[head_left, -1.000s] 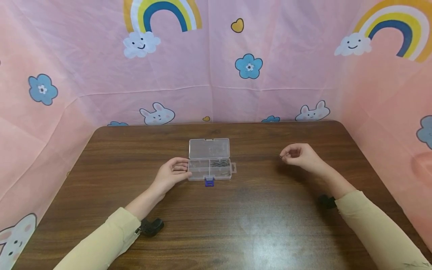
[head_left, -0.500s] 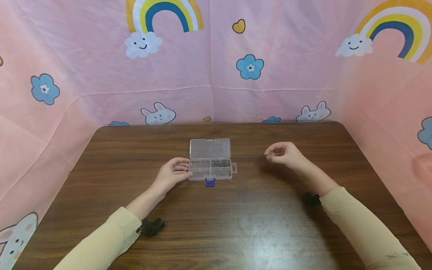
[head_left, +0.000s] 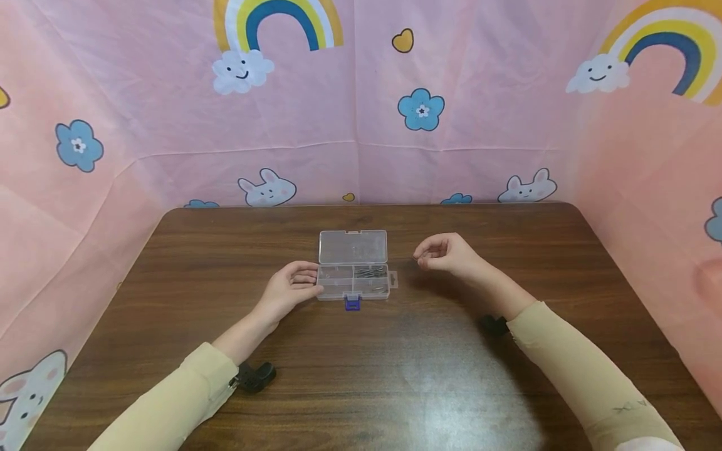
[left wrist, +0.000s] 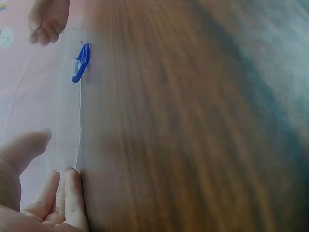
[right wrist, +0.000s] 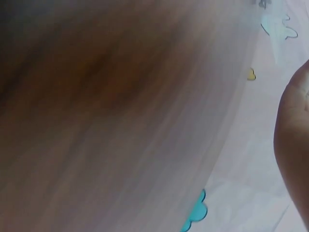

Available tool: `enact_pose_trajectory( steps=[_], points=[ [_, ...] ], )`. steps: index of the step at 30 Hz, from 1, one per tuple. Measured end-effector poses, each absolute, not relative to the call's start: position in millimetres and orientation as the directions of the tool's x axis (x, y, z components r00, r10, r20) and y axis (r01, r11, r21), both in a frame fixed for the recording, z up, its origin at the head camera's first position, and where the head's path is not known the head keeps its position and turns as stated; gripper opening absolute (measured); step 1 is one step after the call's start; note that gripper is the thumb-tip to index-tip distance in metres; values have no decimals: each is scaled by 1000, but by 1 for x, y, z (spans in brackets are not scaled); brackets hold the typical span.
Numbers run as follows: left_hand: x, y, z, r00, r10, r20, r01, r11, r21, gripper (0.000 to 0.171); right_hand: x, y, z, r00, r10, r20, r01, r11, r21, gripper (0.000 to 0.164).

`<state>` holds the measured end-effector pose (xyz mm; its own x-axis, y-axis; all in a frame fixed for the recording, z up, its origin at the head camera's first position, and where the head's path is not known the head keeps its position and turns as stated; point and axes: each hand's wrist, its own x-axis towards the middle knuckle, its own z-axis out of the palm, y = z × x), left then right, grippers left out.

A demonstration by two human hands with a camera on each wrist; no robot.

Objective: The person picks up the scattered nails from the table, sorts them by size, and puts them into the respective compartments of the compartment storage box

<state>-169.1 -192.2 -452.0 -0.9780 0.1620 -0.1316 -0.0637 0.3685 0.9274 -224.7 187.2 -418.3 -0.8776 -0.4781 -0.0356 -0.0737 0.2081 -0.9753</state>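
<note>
A clear plastic compartment box (head_left: 335, 294) lies on the table with its lid (head_left: 353, 246) tipped back and its blue latch (head_left: 352, 303) hanging at the front. Several thin metal pins or screws (head_left: 371, 273) fill the rear right compartment; a few more small pieces (head_left: 380, 289) lie in the front right one. At the box's left end my left hand (head_left: 287, 290) holds the wall, thumb over the rim and fingertips against the outside. Just right of the box, my right hand (head_left: 445, 254) hovers with thumb and fingertips together, pinching a tiny thin piece too small to identify.
The brown wooden table (head_left: 350, 388) has a pink patterned cloth (head_left: 316, 113) standing along its back and sides. A hanging tab (head_left: 393, 279) sticks out from the box's right end. Black wrist mounts (head_left: 255, 377) sit under both forearms.
My right hand has moved left across the table toward the box, still pinching. The left hand and the box stay where they were.
</note>
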Motion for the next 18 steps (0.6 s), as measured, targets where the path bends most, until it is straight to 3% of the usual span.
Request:
enact_pose_trajectory(
  steps=[18],
  points=[
    [-170, -191, -453, -979, 158, -130, -64, 367, 928, 51, -234, 127, -409, -733, -680, -27, -258, 314, -914, 16]
  ],
)
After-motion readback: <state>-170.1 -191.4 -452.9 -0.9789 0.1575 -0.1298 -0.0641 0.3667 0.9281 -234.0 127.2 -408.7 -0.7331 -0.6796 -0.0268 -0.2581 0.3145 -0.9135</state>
